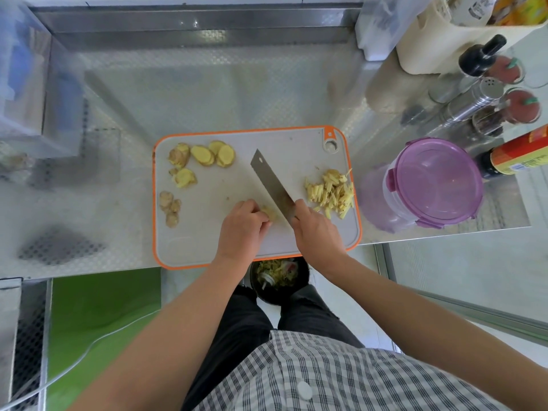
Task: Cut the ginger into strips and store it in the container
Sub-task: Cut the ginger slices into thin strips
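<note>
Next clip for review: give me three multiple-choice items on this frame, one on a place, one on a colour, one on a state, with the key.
1. Where on the cutting board does the pile of ginger strips lie?
A. right side
B. left side
C. off the board

2. What colour is the board's rim?
A. blue
B. orange
C. black

3. How is the container?
A. lid off
B. tipped over
C. lid on

Key: 1 A, the strips lie to the right of the knife; 2 B, an orange band runs round the board; 3 C, the purple lid covers it.
</note>
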